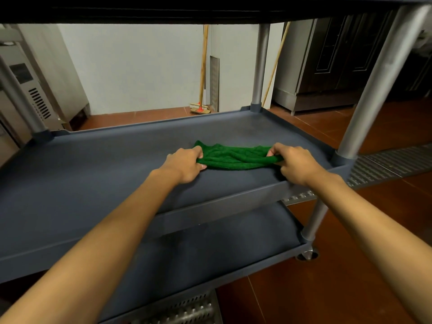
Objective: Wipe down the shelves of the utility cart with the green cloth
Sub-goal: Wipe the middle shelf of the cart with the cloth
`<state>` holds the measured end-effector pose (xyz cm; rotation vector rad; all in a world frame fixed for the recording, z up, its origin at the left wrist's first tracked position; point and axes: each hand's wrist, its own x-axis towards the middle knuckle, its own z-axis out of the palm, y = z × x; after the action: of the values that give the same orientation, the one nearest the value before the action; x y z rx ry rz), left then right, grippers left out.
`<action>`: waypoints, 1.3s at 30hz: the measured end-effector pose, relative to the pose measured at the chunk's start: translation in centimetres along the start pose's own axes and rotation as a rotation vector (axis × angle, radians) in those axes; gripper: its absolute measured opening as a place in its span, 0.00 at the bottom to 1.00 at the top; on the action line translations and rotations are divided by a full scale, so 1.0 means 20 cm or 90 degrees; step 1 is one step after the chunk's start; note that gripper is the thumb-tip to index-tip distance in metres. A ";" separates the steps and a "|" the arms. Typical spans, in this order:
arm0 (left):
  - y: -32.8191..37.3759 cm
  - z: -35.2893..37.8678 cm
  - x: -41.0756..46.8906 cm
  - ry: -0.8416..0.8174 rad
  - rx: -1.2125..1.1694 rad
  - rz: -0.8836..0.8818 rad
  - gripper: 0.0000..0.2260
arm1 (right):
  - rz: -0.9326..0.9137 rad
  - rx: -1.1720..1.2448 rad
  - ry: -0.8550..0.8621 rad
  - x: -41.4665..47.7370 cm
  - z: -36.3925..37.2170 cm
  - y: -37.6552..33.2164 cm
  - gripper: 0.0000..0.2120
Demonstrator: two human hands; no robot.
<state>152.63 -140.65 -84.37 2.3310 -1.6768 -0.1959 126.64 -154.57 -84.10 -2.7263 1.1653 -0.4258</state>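
**Inspector:** Item one: the crumpled dark-green terry cloth [236,157] lies on the middle shelf [93,174] of the grey plastic utility cart [46,258], towards the right half. The left hand [184,166] pinches its left end and the right hand [297,164] pinches its right end. The hands are apart, with the cloth drawn between them.

**Assistant:** Handling?

**Inspector:** Soft, light and limp, by the look of it. I expect it to bunch under pressure, not slide flat. Take it by the ends, as now, or gather it into a pad under the palm.

**Assistant:** Edges and clearance?

**Inspector:** A raised lip [152,123] runs round the shelf, and the cloth may ride up there. Grey metal corner posts [374,90] obstruct the corners. The dark top shelf [210,10] sits close overhead — strokes should be kept low. Open room lies leftwards along the bare surface. The lower shelf [222,253] sits beneath — access looks tighter there.
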 end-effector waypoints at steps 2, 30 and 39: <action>-0.01 -0.01 -0.04 -0.003 -0.004 0.006 0.11 | -0.007 0.004 -0.006 -0.03 -0.02 -0.01 0.21; -0.27 -0.12 -0.68 0.093 -0.017 0.098 0.11 | -0.112 0.025 -0.098 -0.23 -0.06 -0.39 0.07; -0.35 -0.19 -0.79 0.101 0.005 0.080 0.10 | -0.164 0.022 -0.046 -0.27 0.00 -0.48 0.06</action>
<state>154.89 -123.10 -83.42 2.1752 -1.7397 0.0190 129.64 -144.10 -82.89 -2.8442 0.7834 -0.3694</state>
